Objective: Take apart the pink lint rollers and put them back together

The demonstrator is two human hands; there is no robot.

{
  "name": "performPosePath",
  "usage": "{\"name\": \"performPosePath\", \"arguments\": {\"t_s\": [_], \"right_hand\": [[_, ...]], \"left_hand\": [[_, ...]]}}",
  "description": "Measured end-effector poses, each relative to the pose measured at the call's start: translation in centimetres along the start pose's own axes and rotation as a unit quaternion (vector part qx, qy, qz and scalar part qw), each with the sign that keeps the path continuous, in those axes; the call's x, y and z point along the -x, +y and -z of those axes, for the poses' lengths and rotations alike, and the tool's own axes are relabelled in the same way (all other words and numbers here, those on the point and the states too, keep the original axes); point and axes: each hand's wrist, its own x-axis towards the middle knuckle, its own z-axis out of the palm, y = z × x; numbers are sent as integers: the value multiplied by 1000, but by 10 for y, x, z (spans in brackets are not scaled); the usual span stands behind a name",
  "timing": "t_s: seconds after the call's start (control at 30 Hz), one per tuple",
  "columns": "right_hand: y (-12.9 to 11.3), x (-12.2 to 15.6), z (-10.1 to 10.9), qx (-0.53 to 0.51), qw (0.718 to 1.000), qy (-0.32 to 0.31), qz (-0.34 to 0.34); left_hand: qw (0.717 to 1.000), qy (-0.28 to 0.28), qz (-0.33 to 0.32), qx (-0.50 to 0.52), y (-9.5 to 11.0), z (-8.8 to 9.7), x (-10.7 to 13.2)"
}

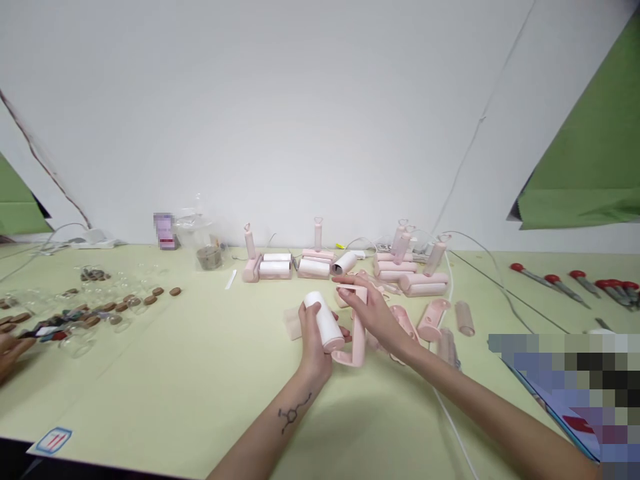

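My left hand (314,343) is wrapped round a white roll (326,319) with a pink end, its thumb lying across the front. The roll leans, its pink end low and toward the right. Just right of it is a pink C-shaped bracket (358,337). My right hand (373,310) grips the bracket's upper part from above, fingers along its top arm. The bracket's lower arm reaches under the pink end of the roll; whether they touch I cannot tell. A translucent pale-pink piece (293,324) lies behind my left hand.
Pink roller units (425,285) with upright handles line the wall. Loose pink shells (433,320) and a clear pink tube (465,319) lie to the right, near a white cable (453,427). Red-topped tools (563,285) are far right. Brown discs (150,300) and another person's hand (13,353) are left.
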Motion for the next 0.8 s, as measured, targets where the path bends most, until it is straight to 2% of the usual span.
{"name": "performPosePath", "arguments": {"t_s": [0.07,0.13,0.3,0.43,0.6,0.8], "right_hand": [[1,-2,-1,-6,999,5,-42],[2,-2,-1,-21,997,6,-79],[6,0,-1,-78,991,-2,-108],[10,1,-4,-141,981,-9,-132],[22,2,-6,-119,989,4,-89],[28,9,-3,-23,999,33,-4]], "left_hand": [[999,-11,-23,-28,-3,0,0],[999,-19,-20,-42,-5,0,1],[996,-64,7,-63,-5,-1,7],[994,-73,-12,-78,-5,-3,11],[990,-63,-35,-122,-8,-4,11],[981,-111,-23,-156,-11,-1,9]]}}
